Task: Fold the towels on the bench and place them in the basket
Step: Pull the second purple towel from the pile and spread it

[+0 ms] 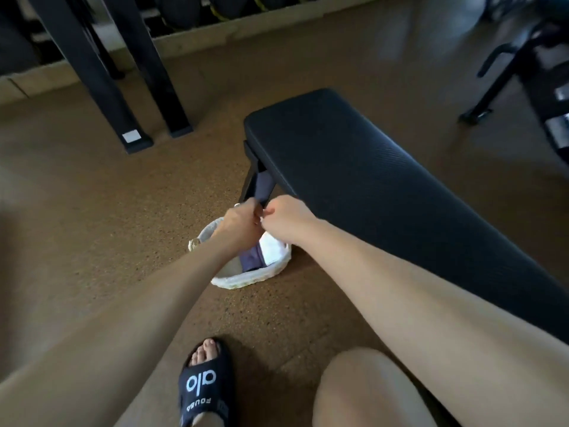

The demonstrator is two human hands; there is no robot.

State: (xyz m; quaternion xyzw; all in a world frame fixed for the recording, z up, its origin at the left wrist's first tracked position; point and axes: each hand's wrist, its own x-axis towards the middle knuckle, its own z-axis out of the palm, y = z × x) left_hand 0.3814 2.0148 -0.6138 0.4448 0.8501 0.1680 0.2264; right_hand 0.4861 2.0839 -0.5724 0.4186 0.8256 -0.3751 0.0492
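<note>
Fingers of both hands are curling around a folded purple towel (264, 188), my left hand (238, 221) and right hand (284, 218) pinching it side by side just above the white woven basket (246, 280). I am holding the towel upright against the bench leg. Inside the basket a purple towel (251, 260) and a white towel (272, 249) are lying folded. Black padded bench (354, 167) is running off to my right; my sandalled foot (206, 380) is resting on the cork floor (92, 211)
</note>
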